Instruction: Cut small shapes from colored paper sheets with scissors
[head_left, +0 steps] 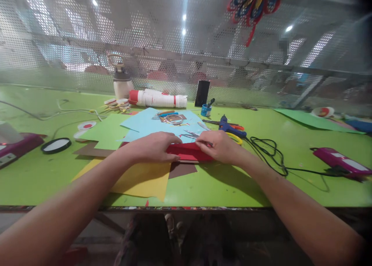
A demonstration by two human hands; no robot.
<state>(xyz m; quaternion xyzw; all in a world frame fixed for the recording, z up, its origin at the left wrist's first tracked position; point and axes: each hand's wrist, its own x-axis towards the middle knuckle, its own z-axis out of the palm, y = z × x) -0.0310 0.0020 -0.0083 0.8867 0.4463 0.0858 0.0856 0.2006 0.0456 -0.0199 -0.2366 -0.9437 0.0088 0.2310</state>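
A sheet of red paper is in front of me, bent or folded along its length. My left hand has its left end, with the thumb on the near side and the fingers over the far edge. At the right end, my right hand pinches the paper's upper edge with the fingertips together. A small dark and red bit shows under its fingers; I cannot tell what it is. Just beyond lie metal blades on light blue paper. A yellow handle loop sits behind my right hand.
Green, yellow and brown sheets spread leftward. A blue glue gun with a coiled black cord lies right, near a purple power strip. Behind stand a paint jar, a white roll and a bottle.
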